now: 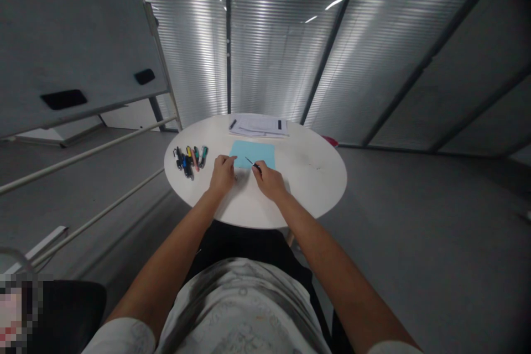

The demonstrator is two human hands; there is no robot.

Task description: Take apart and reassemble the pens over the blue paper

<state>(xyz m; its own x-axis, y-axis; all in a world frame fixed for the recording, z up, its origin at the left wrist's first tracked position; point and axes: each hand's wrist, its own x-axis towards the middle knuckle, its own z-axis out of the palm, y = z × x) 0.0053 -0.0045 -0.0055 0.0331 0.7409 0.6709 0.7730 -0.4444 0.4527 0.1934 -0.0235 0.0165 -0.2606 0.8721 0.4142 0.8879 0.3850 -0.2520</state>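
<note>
A light blue sheet of paper (254, 149) is on the round white table in front of me. My left hand (224, 171) is closed at the paper's lower left corner, with thumb and finger on its edge. My right hand (269, 180) is closed around the black handle of a slim tool that looks like scissors (249, 161). Its thin dark blade points away and to the left, over the paper's lower part. The fingers partly cover the handle, and I cannot tell whether the blade touches the paper.
Several pens and markers (188, 160) lie in a group on the left of the white table (313, 188). A stack of papers (257, 126) sits at the far edge. A whiteboard on a frame (83, 38) stands at left, and a black chair (70, 315) is at lower left.
</note>
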